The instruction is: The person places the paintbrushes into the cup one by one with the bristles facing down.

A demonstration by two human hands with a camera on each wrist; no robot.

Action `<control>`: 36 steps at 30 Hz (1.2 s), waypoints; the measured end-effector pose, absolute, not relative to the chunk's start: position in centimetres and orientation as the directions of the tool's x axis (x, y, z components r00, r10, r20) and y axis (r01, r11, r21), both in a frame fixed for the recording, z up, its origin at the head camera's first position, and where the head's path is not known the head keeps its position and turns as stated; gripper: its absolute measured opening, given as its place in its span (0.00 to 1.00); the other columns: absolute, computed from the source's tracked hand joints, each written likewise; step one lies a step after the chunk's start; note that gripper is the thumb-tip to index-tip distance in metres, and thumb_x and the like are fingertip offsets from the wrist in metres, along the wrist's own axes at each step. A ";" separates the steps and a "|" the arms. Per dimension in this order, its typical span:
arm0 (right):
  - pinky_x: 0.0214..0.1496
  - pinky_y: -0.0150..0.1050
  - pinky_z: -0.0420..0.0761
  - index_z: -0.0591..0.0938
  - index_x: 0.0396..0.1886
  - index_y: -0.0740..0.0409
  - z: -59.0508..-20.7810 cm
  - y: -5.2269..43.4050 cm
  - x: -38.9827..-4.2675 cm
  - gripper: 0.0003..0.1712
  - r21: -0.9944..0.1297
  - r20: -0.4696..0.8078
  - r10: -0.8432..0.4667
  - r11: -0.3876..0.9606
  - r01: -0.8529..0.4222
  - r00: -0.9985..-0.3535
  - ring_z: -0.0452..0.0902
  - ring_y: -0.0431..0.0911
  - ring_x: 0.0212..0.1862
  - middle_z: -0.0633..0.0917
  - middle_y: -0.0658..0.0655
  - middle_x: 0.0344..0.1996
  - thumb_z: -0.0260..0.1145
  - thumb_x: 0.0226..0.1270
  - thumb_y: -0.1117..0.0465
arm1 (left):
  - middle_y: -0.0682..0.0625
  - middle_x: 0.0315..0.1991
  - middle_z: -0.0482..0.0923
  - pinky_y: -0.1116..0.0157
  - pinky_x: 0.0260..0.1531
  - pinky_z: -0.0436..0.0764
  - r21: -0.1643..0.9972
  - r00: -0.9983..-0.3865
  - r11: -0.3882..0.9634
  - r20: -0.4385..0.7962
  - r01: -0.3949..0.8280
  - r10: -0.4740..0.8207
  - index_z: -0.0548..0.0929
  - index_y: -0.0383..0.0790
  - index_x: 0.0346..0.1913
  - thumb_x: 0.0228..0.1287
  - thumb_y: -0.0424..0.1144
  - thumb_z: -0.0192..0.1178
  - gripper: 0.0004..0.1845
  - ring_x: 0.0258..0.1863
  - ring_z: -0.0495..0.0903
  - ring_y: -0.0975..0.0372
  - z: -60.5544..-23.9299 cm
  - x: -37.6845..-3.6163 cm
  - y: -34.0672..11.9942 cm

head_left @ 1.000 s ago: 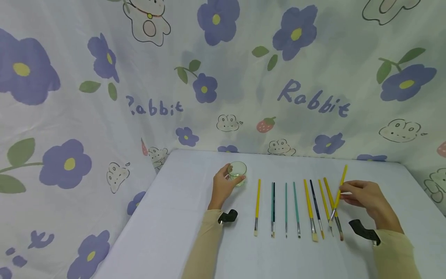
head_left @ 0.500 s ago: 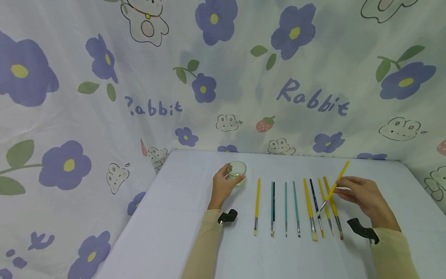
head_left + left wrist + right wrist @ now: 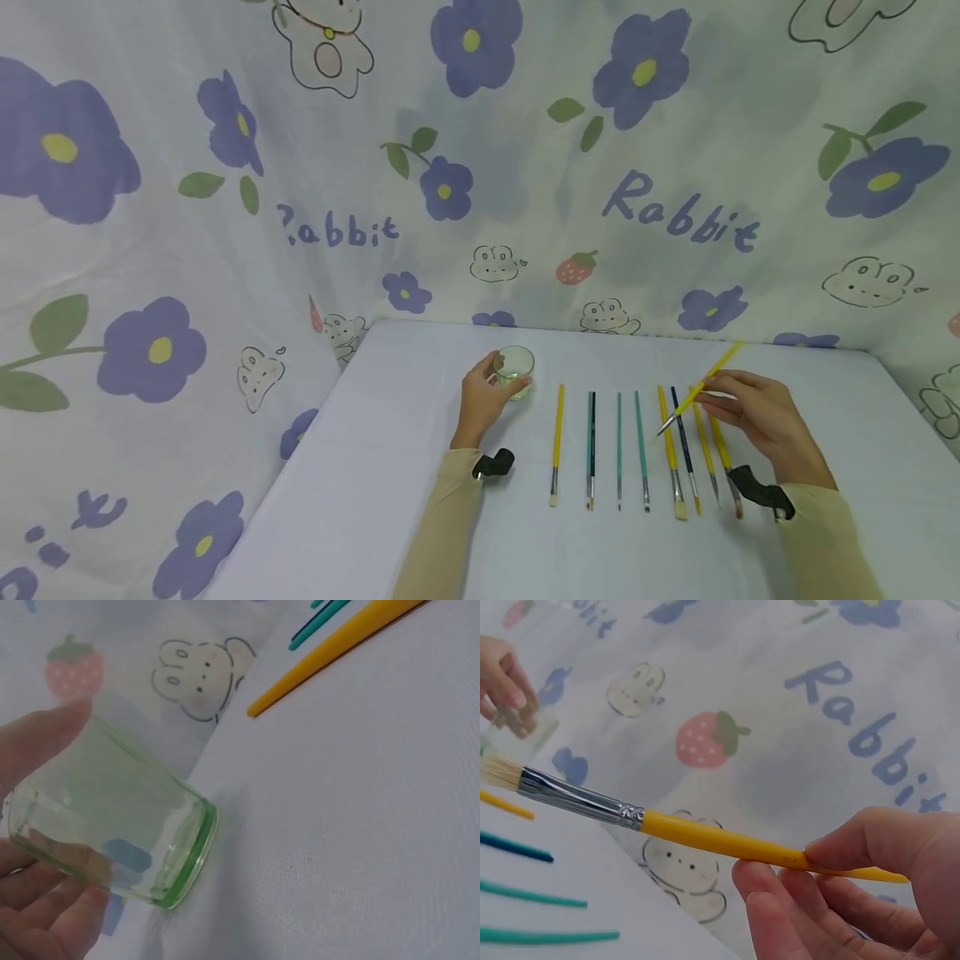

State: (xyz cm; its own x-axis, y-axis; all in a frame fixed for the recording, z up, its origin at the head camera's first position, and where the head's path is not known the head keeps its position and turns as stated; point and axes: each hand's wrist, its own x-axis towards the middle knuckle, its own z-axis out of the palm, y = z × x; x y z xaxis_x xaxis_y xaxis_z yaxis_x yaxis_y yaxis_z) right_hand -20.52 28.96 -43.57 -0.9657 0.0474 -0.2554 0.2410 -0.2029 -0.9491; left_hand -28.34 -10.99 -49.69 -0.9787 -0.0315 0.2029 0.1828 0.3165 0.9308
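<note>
Left of the brushes [image 3: 641, 446] on the tabletop [image 3: 360, 467], the left hand [image 3: 480, 402] curls round a glass [image 3: 517, 367], seemingly to steady it, while the right hand [image 3: 759, 418] pinches a yellow brush [image 3: 697, 832] by its handle [image 3: 739, 845], apparently keeping the bristles [image 3: 500, 772] clear.

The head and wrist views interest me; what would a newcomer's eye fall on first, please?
Probably the yellow paintbrush pinched in the right hand, above the brushes lying in a row on the white table. Next, perhaps, the greenish glass in the left hand, left of that row. Behind the table hangs a cloth patterned with purple flowers.
</note>
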 end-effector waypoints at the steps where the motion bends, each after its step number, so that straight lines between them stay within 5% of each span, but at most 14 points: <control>1: 0.44 0.34 0.91 0.84 0.39 0.47 -43.3 28.6 -20.7 0.05 -0.948 -0.252 0.047 -0.213 0.237 -0.967 0.91 0.39 0.37 0.90 0.43 0.32 0.71 0.71 0.64 | 0.35 0.71 0.75 0.51 0.71 0.78 0.930 -0.978 0.317 0.205 0.185 -0.032 0.73 0.30 0.72 0.54 0.48 0.80 0.46 0.71 0.75 0.45 -49.7 -28.4 -11.0; 26: 0.45 0.34 0.91 0.79 0.47 0.58 -40.5 21.3 -23.4 0.09 -0.947 -0.139 0.059 -0.301 0.115 -0.989 0.92 0.42 0.36 0.90 0.47 0.33 0.70 0.71 0.66 | 0.35 0.66 0.79 0.51 0.68 0.81 0.919 -0.976 0.335 0.219 0.205 -0.003 0.74 0.30 0.71 0.52 0.48 0.81 0.46 0.67 0.80 0.44 -49.4 -28.1 -11.1; 36: 0.46 0.35 0.91 0.84 0.40 0.56 -40.0 19.2 -24.7 0.02 -0.941 -0.097 0.078 -0.333 0.066 -0.992 0.92 0.43 0.37 0.90 0.49 0.34 0.68 0.72 0.67 | 0.35 0.67 0.79 0.52 0.69 0.80 0.932 -0.980 0.310 0.198 0.188 -0.002 0.74 0.31 0.72 0.51 0.48 0.82 0.47 0.68 0.79 0.45 -49.4 -28.1 -11.2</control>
State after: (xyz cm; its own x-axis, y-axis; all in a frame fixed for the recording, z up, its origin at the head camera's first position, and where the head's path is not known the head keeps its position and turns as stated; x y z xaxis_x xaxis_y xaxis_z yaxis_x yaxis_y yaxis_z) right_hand -24.66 19.19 -40.02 -0.9923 0.0777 -0.0967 0.0656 -0.3328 -0.9407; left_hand -28.10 -11.18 -49.45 -0.9801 -0.0025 0.1984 0.1879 0.3098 0.9321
